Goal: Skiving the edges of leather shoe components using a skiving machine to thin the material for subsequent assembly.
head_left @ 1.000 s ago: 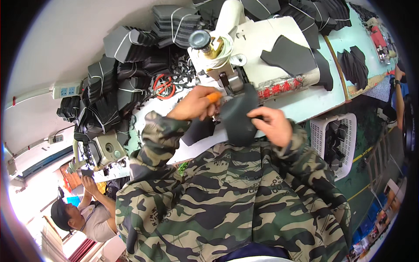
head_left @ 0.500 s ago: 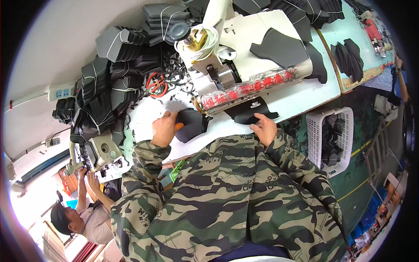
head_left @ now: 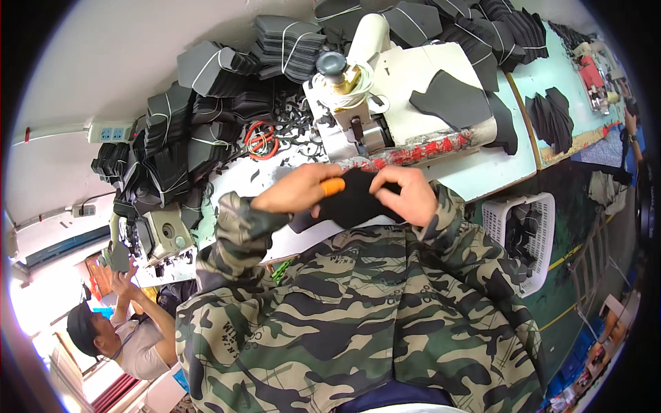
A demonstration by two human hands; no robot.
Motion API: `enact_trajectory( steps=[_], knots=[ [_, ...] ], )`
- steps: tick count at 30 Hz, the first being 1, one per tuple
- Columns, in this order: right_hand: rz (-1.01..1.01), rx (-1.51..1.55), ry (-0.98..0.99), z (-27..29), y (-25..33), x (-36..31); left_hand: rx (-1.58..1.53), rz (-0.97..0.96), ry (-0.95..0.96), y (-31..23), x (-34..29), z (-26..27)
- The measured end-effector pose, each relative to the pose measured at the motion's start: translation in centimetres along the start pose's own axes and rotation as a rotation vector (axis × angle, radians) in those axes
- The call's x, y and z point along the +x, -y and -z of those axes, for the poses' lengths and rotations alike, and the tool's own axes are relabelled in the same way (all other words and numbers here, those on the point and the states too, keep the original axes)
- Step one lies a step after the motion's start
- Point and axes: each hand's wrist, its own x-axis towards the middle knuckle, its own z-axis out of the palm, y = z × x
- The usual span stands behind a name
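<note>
A black flat piece (head_left: 354, 201) of sheet material spans the gap between my hands, in front of the white bench machine (head_left: 430, 65). My left hand (head_left: 297, 190), with an orange cover on one finger, is closed on its left part. At the right part, the bent fingers and thumb of my right hand (head_left: 407, 195) pinch the same piece. Its lower edge hangs near my camouflage jacket (head_left: 323, 296). Below my left hand, part of another dark piece (head_left: 303, 221) shows on the white table (head_left: 286, 241). My palms hide the gripped edges.
Bundled stacks of black cut pieces (head_left: 169, 120) line the back and left. Orange-handled scissors (head_left: 261, 141) lie among scraps. One grey piece (head_left: 451, 100) rests on the machine. A white basket (head_left: 547, 241) with dark pieces stands at right. Another person (head_left: 141, 337) works at far left.
My left hand has moved right and my right hand slightly left, closer together. The black piece is now held between both hands. The view has shifted slightly.
</note>
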Motion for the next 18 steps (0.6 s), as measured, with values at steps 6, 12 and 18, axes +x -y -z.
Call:
enact_trajectory(
  steps=[6,12,18],
  knots=[
    [0.004,-0.21,-0.197,-1.3,-0.2,1.7,-0.12,0.268,0.057,0.9,2.8,4.3],
    [0.023,-0.475,-0.016,1.9,0.1,3.1,-0.064,0.222,-0.005,-1.3,6.2,3.8],
    [0.089,-0.843,0.335,6.2,2.6,7.0,-0.441,0.111,-0.295,0.0,5.4,-0.8]
  ],
)
